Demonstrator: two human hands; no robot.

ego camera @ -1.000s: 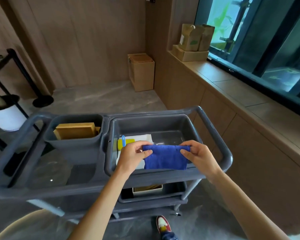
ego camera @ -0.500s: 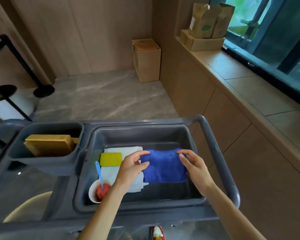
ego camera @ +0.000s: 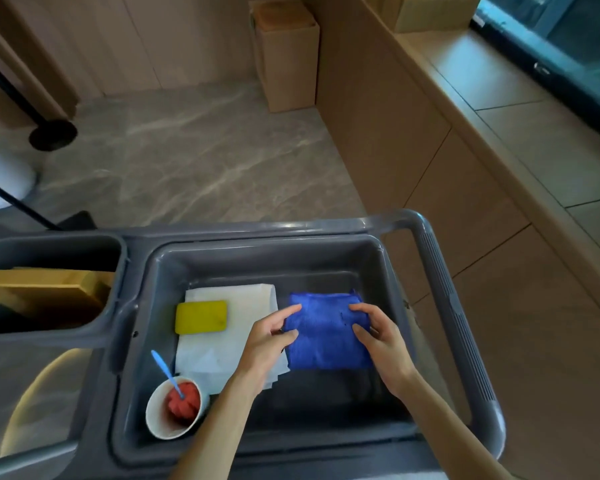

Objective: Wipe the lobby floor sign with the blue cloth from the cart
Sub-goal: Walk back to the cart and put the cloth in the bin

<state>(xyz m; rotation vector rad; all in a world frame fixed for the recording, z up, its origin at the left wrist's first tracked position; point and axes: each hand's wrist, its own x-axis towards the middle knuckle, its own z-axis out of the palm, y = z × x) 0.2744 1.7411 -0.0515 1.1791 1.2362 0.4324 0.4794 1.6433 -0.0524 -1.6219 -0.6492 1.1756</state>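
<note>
Pinching blue cloth (ego camera: 326,336), left hand (ego camera: 269,339), right hand (ego camera: 378,336)

No legible text, label, brand, number or sign is found anywhere in the head view. The cardboard boxes (ego camera: 288,53) by the wall and on the ledge are seen with plain faces only. No marking can be made out on the grey cart (ego camera: 458,306), the yellow sponge (ego camera: 201,317) or the white cup (ego camera: 160,415).
</note>
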